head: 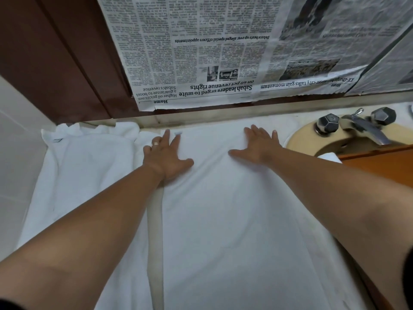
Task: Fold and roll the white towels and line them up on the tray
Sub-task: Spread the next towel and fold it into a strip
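Observation:
A white towel (223, 215) lies spread flat on the counter, running from the back wall toward me. My left hand (166, 154) rests palm down on its far left part, fingers spread, a ring on one finger. My right hand (260, 145) presses flat on its far right part, fingers apart. Neither hand grips the cloth. To the left lies a stack of more white towels (87, 164), ruffled at the far end. At the right, an orange-brown wooden tray (380, 164) shows, with a white towel corner (329, 156) at its edge.
A beige sink basin (312, 139) with a chrome tap (366, 128) and two faceted knobs sits at the back right. Newspaper sheets (223, 52) cover the wall behind. A white tiled wall (15, 153) closes the left side. A beige strip of counter (155, 242) shows between towels.

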